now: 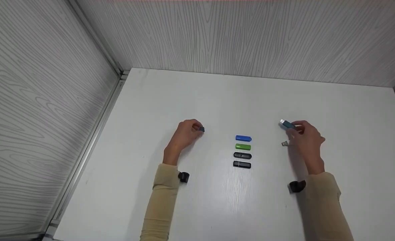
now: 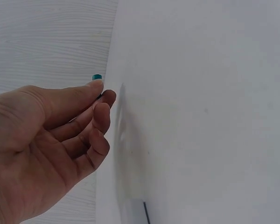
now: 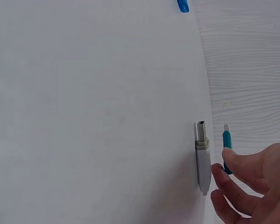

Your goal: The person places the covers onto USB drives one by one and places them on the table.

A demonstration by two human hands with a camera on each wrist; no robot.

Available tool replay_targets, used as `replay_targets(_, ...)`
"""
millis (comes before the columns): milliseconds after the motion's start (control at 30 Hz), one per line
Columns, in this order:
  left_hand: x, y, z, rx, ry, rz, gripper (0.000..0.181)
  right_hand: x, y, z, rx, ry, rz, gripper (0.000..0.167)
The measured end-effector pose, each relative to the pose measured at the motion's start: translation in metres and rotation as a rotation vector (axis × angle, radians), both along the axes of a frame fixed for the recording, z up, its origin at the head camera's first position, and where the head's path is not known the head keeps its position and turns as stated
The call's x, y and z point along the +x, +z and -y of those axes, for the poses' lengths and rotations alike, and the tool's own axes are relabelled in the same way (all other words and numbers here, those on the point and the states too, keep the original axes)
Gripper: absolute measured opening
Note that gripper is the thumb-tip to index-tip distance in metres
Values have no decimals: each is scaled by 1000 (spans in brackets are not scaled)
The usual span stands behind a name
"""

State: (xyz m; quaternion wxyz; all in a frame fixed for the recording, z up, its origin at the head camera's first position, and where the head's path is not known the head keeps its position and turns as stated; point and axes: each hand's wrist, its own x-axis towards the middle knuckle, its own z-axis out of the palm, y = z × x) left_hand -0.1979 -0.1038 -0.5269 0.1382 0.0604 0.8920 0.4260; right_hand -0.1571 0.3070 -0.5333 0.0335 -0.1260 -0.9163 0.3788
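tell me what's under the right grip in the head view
A pale USB stick: its metal plug pokes out to the left. The right grip covers its body, which the right wrist view reveals; whether anything else lies beneath cannot be seen.

The left hand (image 2: 51, 147) pinches a small teal piece (image 2: 97, 77) between thumb and forefinger, one end poking out above the thumb. The other fingers curl loosely below. A white surface (image 2: 214, 116) fills the right, the hand's shadow on it; a grained panel (image 2: 51, 42) lies behind. A dark line (image 2: 147, 213) shows at the bottom.
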Motion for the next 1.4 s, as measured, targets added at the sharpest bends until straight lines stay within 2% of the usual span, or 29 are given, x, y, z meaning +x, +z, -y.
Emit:
replay_targets(267, -2, 0, -4, -11, -4, -25, 26, 0, 4, 8, -69, 102, -2, 34)
replay_targets(500, 0, 0, -13, 16, 54, -81, 24, 1, 3, 15, -122, 187, 19, 33)
replay_targets(800, 3, -4, -31, 51, 48, -138, 20, 1, 4, 27, -169, 186, 118, 35)
replay_targets(1133, 4, -4, -41, 89, 12, -120, 21, 1, 0, 31, -212, 233, 106, 33)
replay_targets(1400, 5, -4, -50, 82, -5, -94, 23, 0, -2, 37, -236, 249, 99, 32)
